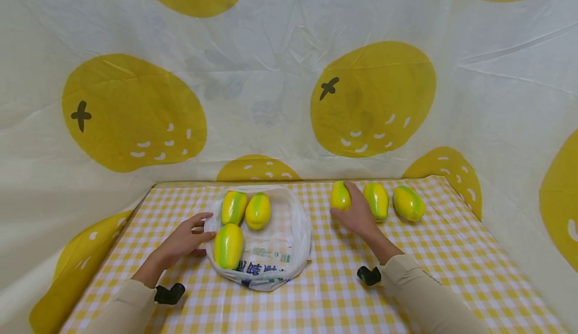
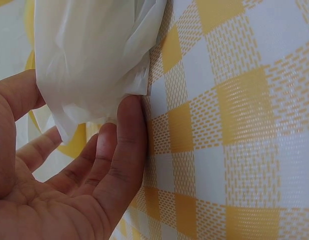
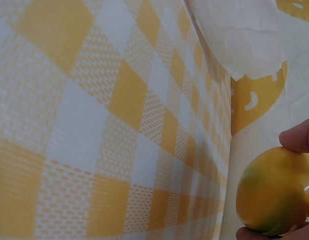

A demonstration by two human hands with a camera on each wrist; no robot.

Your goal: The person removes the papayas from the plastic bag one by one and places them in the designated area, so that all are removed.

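Observation:
In the head view my right hand (image 1: 356,213) grips a glossy yellow papaya with green streaks (image 1: 340,196), its fingers over the right side. The right wrist view shows that papaya (image 3: 274,192) between thumb and fingers, with the checked cloth beyond. Two similar papayas (image 1: 376,201) lie just right of the hand. My left hand (image 1: 182,239) is at the left side of a white plastic bag (image 1: 301,223), fingers spread and touching its edge. The left wrist view has the fingers (image 2: 127,150) against the bag's side (image 2: 89,60). Three papayas (image 1: 229,246) sit inside the bag's open mouth.
A yellow-and-white checked cloth (image 1: 334,294) covers the table. Behind it hangs a pale curtain (image 1: 266,113) printed with large yellow fruits, close to the table's back edge. Dark straps (image 1: 169,294) are on both wrists.

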